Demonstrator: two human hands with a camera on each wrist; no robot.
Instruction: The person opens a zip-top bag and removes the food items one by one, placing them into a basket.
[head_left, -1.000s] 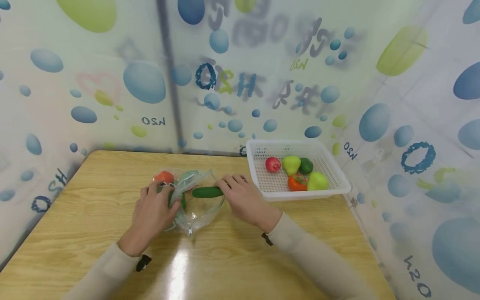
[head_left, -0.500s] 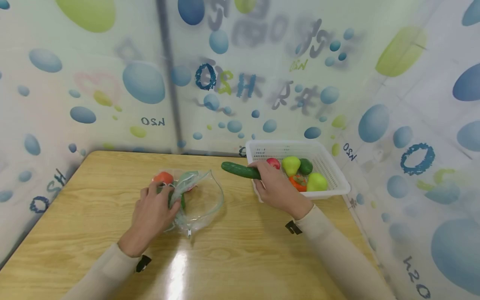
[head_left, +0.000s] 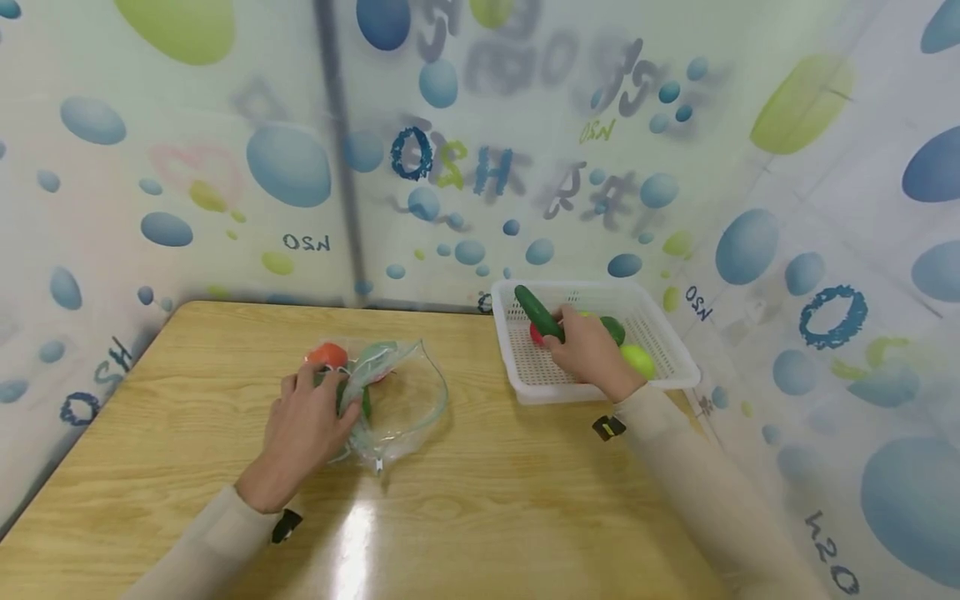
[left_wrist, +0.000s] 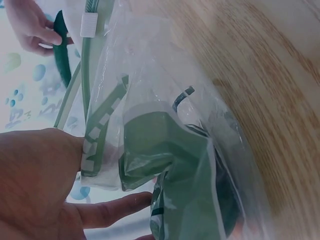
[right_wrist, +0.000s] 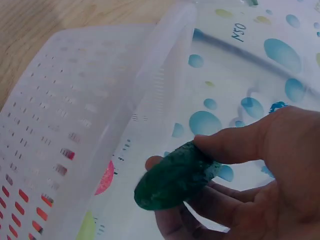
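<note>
Head view: right hand (head_left: 592, 354) grips the cucumber (head_left: 540, 313) at its near end, thumb and fingers curled round it; its long axis slants up-left over the white basket (head_left: 517, 367), above the fruit inside; left hand (head_left: 303, 429), well apart, pinches the clear bag (head_left: 397, 400) on the table (head_left: 480, 517)

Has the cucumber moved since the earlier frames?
Yes. The right hand has carried the cucumber rightward, away from the bag on the table, and it is now held over the white basket.
</note>
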